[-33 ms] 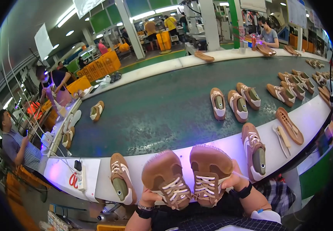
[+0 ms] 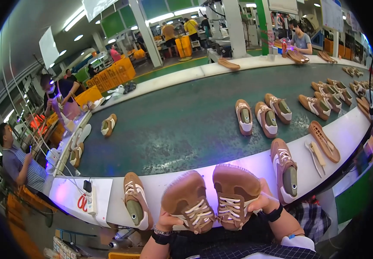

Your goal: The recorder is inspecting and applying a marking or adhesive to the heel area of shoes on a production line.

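Observation:
My left hand is closed round the side of a brown sneaker with white laces. A matching brown sneaker is gripped by my right hand. Both are held side by side, toes up and away from me, close together at their lace ends. On the white ledge beyond my hands, a third sneaker with a green last inside stands to the left. Another sneaker, also on a green last, stands at the right.
Several lasted sneakers sit on the dark green belt. Right along the ledge lie a brown sole, a wooden-handled brush and a pale curved tool. Red scissors and a power strip are left. Co-workers stand beyond.
The sneaker in my left hand has tilted slightly, its toe shifting a little right and down. The sneaker in my right hand has dipped very slightly.

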`<state>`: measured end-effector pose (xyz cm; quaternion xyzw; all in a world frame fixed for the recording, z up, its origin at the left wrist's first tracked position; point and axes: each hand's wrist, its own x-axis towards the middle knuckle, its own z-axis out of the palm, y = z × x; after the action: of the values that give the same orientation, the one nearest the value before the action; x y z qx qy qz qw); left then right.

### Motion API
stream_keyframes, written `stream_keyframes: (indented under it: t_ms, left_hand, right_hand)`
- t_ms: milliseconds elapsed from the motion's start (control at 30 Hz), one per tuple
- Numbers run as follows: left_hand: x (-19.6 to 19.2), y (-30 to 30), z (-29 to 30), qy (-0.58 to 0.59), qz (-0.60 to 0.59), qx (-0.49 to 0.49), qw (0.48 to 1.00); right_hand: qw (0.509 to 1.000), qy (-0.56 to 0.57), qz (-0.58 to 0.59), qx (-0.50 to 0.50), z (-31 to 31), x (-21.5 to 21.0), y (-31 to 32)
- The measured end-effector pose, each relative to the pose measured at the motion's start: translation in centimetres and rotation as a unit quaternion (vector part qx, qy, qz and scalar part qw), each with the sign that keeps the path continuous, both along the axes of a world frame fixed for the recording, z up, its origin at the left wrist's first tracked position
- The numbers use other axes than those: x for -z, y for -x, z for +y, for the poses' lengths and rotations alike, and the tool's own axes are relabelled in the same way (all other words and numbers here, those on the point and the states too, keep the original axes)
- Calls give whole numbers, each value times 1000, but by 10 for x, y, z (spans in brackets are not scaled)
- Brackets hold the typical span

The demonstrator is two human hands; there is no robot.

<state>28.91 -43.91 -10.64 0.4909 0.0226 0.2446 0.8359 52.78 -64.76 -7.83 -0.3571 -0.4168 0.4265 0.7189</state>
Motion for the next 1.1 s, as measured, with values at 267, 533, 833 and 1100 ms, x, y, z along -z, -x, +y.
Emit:
stream_keyframes:
  t_ms: [267, 533, 833, 1100]
  left_hand:
    - [-12, -24, 1, -96, 39, -17, 994]
    - [-7, -23, 4, -104, 45, -18, 993]
    - [2, -24, 7, -65, 93, 24, 993]
    - [6, -26, 14, -107, 58, 32, 992]
  right_hand:
    - [997, 39, -62, -6, 1, 13, -12]
    - [994, 74, -56, -54, 2, 11, -14]
    - [995, 76, -27, -55, 2, 20, -15]
    - [996, 68, -35, -39, 2, 18, -13]
